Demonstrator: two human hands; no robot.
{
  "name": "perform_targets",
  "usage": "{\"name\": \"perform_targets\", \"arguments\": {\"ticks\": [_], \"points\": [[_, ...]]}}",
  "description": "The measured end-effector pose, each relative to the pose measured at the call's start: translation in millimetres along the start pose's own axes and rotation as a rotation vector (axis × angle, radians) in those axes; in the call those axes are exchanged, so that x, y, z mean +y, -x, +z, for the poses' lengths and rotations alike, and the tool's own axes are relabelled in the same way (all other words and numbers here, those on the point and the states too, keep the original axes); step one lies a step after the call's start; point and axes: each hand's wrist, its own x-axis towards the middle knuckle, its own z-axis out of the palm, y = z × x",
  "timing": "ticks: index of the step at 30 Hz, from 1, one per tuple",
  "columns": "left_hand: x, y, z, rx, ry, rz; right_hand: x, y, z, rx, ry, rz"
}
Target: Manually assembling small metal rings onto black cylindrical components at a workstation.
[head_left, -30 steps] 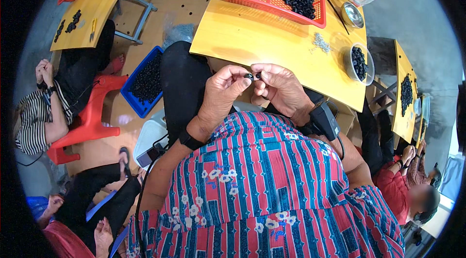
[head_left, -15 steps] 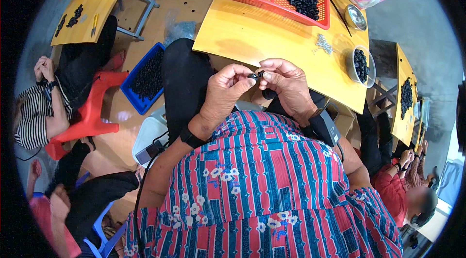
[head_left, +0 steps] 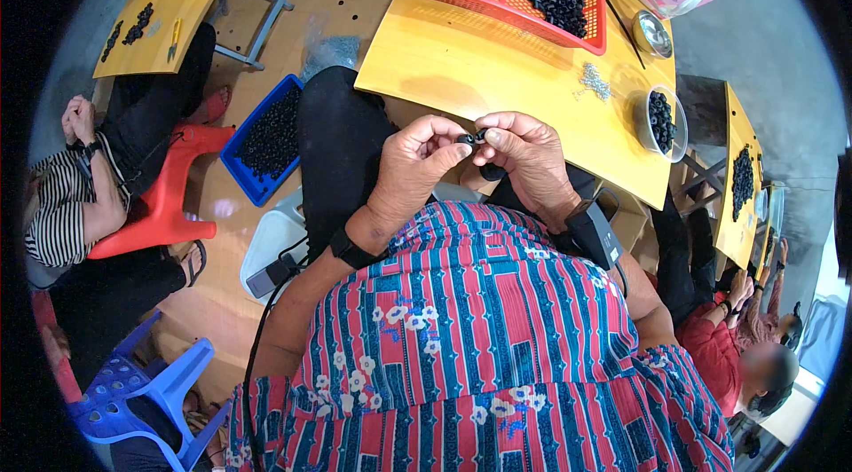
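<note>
Above my lap, my two hands meet just short of the yellow table (head_left: 515,64). Thumb and index finger of my left hand (head_left: 413,166) pinch a small black ring-shaped part (head_left: 465,140). A second small black part (head_left: 480,135) is pinched in my right hand (head_left: 532,161), right beside the first. Whether the two parts touch is too small to tell. Below my right fingers shows another dark round piece (head_left: 492,172); I cannot tell if the hand holds it. On the table sits a red perforated basket (head_left: 497,3) with heaps of black ring parts.
A clear tub (head_left: 652,139) of black parts, a metal bowl (head_left: 652,33), a dark stick (head_left: 627,33) and small clear pieces (head_left: 593,82) lie on the table. A blue tray (head_left: 257,192) of black parts stands on the floor at left. Other people sit on both sides.
The part in my right fingers has turned slightly, while both hands stay together. At lower left a seated person has shifted further left, uncovering more of a blue stool.
</note>
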Motion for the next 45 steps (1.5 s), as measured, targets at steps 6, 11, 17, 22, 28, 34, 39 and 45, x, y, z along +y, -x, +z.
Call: {"name": "perform_targets", "arguments": {"ticks": [6,11,17,22,28,34,39,45], "points": [[1.1,-0.8,0.5,-0.003,-0.094,0.038,-0.5,-2.1,0.4,-0.005,0.069,-0.003],[-1.3,-1.0,0.4,0.003,-0.103,0.066,-1.2,-1.3,2.0,-0.017,0.095,-0.04],[-2.2,-0.8,-1.1,0.006,-0.173,0.082,-5.3,-0.6,2.7,-0.04,0.216,-0.089],[-3.0,-1.0,-0.6,0.007,-0.185,0.093,-4.8,-1.6,0.1,-0.046,0.288,-0.125],[-4.5,-0.6,-2.1,0.007,-0.258,0.118,-6.7,-2.1,-1.9,-0.036,0.516,-0.222],[-2.6,-0.3,-3.4,0.017,-0.319,0.133,-8.0,-3.8,-1.8,-0.099,0.789,-0.431],[-0.9,0.1,-3.5,0.031,-0.34,0.154,1.7,-0.3,-2.2,-0.013,0.404,-0.081],[2.8,0.5,-2.6,0.035,-0.324,0.146,5.8,0.4,-1.5,-0.016,0.221,-0.078]]}}
